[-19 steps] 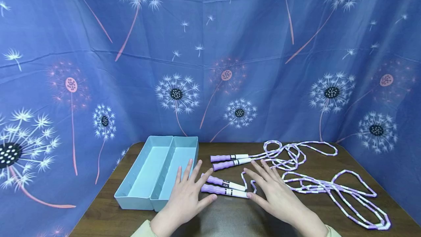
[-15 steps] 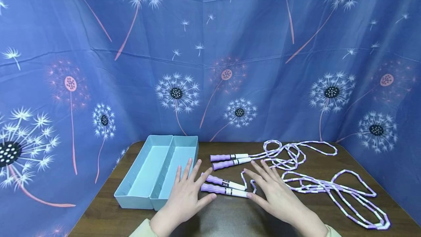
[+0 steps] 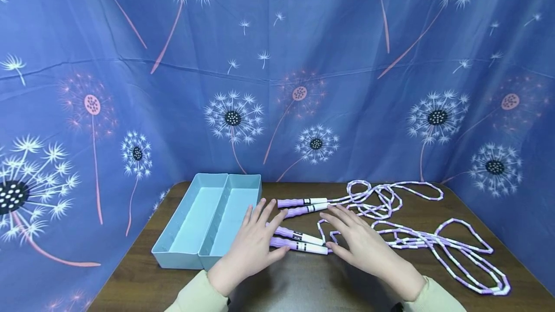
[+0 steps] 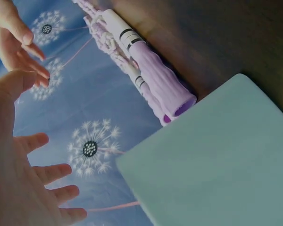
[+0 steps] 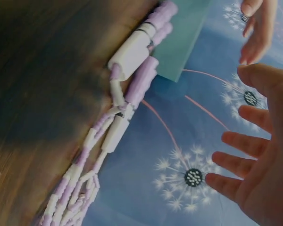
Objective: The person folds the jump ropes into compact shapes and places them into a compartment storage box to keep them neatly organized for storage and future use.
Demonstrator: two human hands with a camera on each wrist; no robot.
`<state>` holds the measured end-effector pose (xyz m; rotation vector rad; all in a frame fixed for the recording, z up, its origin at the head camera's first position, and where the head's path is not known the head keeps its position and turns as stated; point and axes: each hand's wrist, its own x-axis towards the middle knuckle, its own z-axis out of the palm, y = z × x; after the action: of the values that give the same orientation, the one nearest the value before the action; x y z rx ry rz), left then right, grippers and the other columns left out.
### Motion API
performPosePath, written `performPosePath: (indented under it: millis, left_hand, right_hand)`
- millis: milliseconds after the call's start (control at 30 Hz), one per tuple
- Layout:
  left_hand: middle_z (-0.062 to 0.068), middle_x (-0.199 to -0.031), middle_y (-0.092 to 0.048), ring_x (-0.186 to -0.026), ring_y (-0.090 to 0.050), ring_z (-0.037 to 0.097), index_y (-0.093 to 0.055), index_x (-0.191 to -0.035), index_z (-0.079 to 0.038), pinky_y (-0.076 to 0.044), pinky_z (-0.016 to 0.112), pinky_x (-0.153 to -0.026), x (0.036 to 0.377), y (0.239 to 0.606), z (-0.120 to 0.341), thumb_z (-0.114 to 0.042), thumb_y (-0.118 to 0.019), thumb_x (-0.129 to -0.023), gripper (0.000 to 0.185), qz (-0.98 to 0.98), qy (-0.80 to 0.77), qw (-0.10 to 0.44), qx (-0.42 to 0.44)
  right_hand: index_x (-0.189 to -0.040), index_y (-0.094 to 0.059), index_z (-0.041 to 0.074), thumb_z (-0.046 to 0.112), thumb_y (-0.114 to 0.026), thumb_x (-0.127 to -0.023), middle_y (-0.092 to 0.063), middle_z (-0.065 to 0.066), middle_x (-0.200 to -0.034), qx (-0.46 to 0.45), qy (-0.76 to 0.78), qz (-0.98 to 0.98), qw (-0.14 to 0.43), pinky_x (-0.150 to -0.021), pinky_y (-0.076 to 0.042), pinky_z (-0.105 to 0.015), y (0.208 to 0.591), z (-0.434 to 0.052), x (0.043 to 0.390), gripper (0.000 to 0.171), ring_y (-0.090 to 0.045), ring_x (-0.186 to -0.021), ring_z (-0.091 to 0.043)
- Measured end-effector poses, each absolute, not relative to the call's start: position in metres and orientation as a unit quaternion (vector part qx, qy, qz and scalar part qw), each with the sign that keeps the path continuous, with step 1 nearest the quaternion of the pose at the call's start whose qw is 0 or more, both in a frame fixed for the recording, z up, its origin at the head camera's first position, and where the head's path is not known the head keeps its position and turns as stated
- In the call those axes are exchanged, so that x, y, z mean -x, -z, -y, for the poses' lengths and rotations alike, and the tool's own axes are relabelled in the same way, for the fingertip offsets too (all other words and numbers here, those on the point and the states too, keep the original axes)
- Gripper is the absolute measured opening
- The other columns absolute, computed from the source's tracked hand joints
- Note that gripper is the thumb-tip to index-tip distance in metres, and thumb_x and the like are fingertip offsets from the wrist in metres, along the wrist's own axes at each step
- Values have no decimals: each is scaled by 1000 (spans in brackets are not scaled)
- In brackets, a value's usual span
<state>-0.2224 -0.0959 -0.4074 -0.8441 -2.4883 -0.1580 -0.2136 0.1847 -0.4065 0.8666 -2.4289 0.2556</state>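
Note:
My left hand (image 3: pixel 257 240) hovers with fingers spread, between a light blue bin (image 3: pixel 208 261) and the handles of a purple-and-white beaded jump rope (image 3: pixel 299 246). Nothing is in its grasp. My right hand (image 3: pixel 362 243) is held out likewise, fingers extended, over the near rope's beaded cord beside the handle ends. The wrist views show both palms bare and raised above the table. Behind them lies a second jump rope (image 3: pixel 305 210), its two handles side by side and its cord looped to the right. Fingers hide parts of both ropes.
A second light blue bin (image 3: pixel 177 260) adjoins the first on the left of the brown table (image 3: pixel 303 283). The near rope's loops (image 3: pixel 466 254) spread toward the right edge. A blue dandelion-print cloth (image 3: pixel 269 85) hangs behind the table and at its sides.
My left hand has shifted a little right and away from me, still spread; the right hand has moved slightly left. More sleeve shows. The head view has tipped slightly downward. Ropes and bins stay put.

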Motion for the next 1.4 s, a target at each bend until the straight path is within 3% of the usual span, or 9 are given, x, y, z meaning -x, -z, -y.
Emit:
performPosePath:
  millis: [400,733,933,1167,1400]
  left_hand:
    - [14,-147,-37,-138,-29,36,-40,-142,-17,-25,53,-110,241,426,71,-51,-62,-81,73,915,-49,223,332]
    - [11,-147,-39,-136,-35,31,-38,-142,-16,-28,50,-109,243,445,57,-54,-58,-82,74,902,-159,216,339]
    - [8,-148,-38,-136,-34,29,-36,-144,-15,-29,48,-109,243,453,53,-52,-57,-83,74,902,-190,195,335]
    - [7,-148,-37,-136,-34,27,-36,-144,-14,-28,48,-109,247,460,51,-50,-58,-83,74,901,-204,191,330]
    - [7,-146,-40,-135,-36,28,-38,-142,-14,-30,48,-108,248,463,51,-52,-56,-83,72,899,-204,194,335]
  right_hand:
    - [-125,-58,11,30,-76,-73,-60,-8,-121,-372,-60,885,274,-90,-48,-44,426,-179,239,58,-58,-111,-29]
    - [-120,-59,5,37,-74,-75,-62,-4,-111,-424,-29,874,235,-89,-50,-36,450,-169,256,57,-60,-103,-18]
    - [-116,-59,3,31,-76,-70,-62,-4,-101,-451,20,864,222,-85,-51,-35,463,-162,263,56,-61,-92,-18]
    - [-120,-57,1,27,-73,-70,-60,-6,-103,-441,52,876,190,-83,-51,-34,470,-158,265,58,-61,-93,-19]
    - [-100,-60,6,25,-71,-66,-60,-4,-93,-422,74,880,206,-71,-51,-35,473,-152,266,40,-61,-82,-19]
